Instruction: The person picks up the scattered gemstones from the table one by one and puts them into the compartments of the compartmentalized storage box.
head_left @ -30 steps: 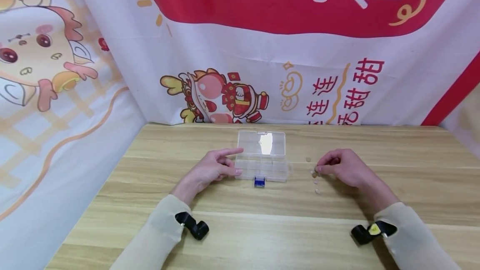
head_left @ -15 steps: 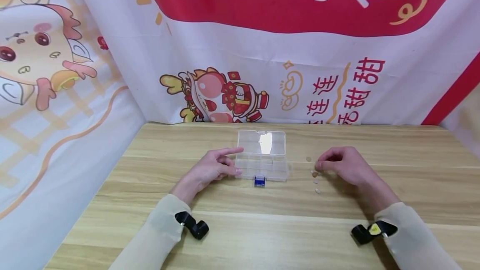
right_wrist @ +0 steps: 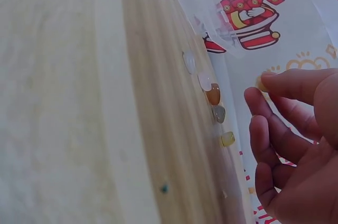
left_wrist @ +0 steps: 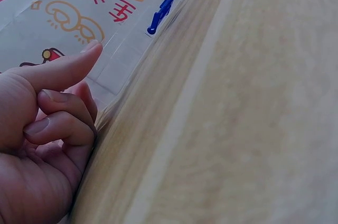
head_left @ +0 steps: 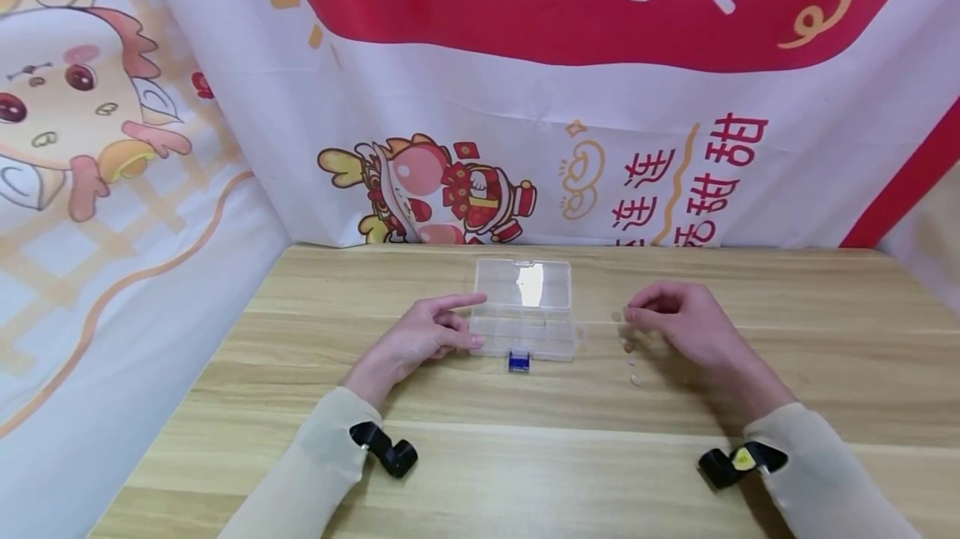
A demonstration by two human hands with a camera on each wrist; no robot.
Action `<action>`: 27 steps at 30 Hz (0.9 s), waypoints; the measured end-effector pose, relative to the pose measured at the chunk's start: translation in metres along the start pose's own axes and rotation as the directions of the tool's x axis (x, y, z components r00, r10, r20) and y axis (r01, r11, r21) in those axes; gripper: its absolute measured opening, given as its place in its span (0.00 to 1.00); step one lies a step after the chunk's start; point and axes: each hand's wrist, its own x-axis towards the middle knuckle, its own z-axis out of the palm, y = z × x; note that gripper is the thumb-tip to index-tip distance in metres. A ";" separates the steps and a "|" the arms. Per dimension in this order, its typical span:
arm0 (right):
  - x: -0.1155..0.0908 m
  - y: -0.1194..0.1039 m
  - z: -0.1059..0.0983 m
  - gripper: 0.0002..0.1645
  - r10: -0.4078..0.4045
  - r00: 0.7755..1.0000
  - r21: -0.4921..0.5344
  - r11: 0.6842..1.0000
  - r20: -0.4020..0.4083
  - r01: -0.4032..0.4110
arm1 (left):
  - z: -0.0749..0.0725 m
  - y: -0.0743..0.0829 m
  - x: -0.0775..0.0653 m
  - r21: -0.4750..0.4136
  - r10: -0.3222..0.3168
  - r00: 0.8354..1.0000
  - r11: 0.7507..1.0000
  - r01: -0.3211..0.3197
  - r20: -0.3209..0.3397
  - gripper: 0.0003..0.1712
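A clear plastic compartment box [head_left: 551, 341] lies on the wooden table with its lid raised toward the back. My left hand [head_left: 420, 337] touches its left side, index finger and thumb fairly straight and spread apart, the other fingers bent. A blue latch [head_left: 519, 361] sits at the box's front. To the right, my right hand [head_left: 690, 326] pinches a small yellowish stone [right_wrist: 261, 83] between thumb and index finger. Below those fingertips lie several small polished stones, among them a brown one [right_wrist: 213, 94], a whitish one [right_wrist: 189, 62], a grey one [right_wrist: 219, 113] and a yellow one [right_wrist: 227, 139].
A printed cloth [head_left: 450, 89] hangs behind the wooden table [head_left: 525, 472] and along its left side. Black wrist cameras are strapped on both sleeves. A tiny teal speck [right_wrist: 165, 188] shows in the right wrist view.
My right hand has risen a little and shifted slightly left and back, away from the stones on the table. The left hand and the box have stayed put.
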 end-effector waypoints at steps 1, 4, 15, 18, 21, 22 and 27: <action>0.000 -0.001 0.000 0.16 -0.003 1.000 0.006 1.000 -0.004 0.003 | 0.000 0.000 0.000 -0.001 -0.001 1.000 1.000 0.001 0.000 0.39; 0.000 -0.004 0.002 0.16 -0.017 1.000 0.011 1.000 -0.024 0.018 | -0.001 0.001 -0.001 0.000 0.003 1.000 1.000 -0.003 -0.001 0.40; 0.000 -0.007 0.005 0.21 -0.003 0.999 0.051 0.999 -0.035 0.005 | 0.000 0.000 0.000 0.015 0.012 1.000 1.000 -0.012 0.012 0.39; -0.002 -0.010 0.007 0.20 -0.002 1.000 0.045 0.999 -0.010 0.003 | 0.000 -0.001 0.000 0.008 0.013 1.000 1.000 -0.013 0.014 0.39; -0.002 -0.014 0.009 0.20 0.008 1.000 0.035 0.999 0.006 -0.008 | 0.000 -0.001 0.000 0.008 0.011 1.000 1.000 -0.011 0.011 0.39; -0.003 -0.016 0.010 0.20 0.012 1.000 0.036 0.999 0.011 -0.012 | -0.001 -0.001 0.000 0.008 0.011 1.000 1.000 -0.011 0.010 0.39; -0.002 -0.021 0.014 0.19 0.035 0.999 0.035 0.999 0.021 -0.036 | -0.001 0.000 0.000 0.009 0.010 1.000 1.000 -0.010 0.012 0.39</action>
